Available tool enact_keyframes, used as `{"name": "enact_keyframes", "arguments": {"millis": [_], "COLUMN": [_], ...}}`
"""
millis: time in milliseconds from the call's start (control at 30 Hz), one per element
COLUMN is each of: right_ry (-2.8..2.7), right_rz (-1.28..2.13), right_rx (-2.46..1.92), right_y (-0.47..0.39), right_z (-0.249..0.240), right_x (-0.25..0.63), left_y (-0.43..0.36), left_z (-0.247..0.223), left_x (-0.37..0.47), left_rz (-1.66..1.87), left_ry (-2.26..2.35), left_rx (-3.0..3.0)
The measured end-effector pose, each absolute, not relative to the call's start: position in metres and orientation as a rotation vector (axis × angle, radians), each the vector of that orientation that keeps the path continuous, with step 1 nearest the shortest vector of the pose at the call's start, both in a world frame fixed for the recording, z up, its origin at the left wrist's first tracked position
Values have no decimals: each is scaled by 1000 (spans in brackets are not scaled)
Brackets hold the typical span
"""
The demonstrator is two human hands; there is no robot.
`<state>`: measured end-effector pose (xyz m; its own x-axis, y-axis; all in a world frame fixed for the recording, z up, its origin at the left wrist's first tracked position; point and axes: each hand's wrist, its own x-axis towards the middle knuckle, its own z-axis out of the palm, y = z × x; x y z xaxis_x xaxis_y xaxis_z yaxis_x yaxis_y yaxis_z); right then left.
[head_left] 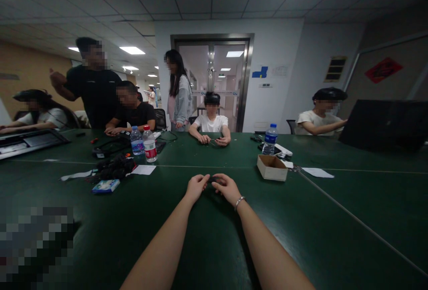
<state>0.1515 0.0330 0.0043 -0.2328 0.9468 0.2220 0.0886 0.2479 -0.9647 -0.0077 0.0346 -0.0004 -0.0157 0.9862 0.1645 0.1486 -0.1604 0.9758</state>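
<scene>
Both of my hands meet over the green table (214,227), near the middle of the view. Between their fingertips is a small dark object (211,180), mostly covered by the fingers. My left hand (197,188) pinches its left end. My right hand (227,188), with a silver bracelet at the wrist, has its thumb and fingers closed at the right end. The object is too small to name.
An open cardboard box (272,171) stands right of my hands, near a blue-capped bottle (269,139). Two bottles, black cables (115,167) and a blue packet (106,186) lie or stand to the left. A person (211,122) sits opposite; several others are around.
</scene>
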Motion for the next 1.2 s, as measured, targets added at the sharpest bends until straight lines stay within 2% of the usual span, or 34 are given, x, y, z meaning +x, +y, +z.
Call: {"name": "enact_keyframes", "arguments": {"millis": [200,767,1200], "right_ry": [-1509,-1493,-1552], "right_rz": [1156,1264,1233], "right_rx": [-1059,-1012,-1001], "right_y": [39,44,40], "right_z": [-1,-4,0], "right_x": [151,154,156], "left_y": [34,31,31], "left_z": [0,2,4], "left_x": [-9,-14,-10], "left_rz": [1304,1307,1265], "left_ry": [1062,917,1086], "left_rx": [1419,1459,1423]}}
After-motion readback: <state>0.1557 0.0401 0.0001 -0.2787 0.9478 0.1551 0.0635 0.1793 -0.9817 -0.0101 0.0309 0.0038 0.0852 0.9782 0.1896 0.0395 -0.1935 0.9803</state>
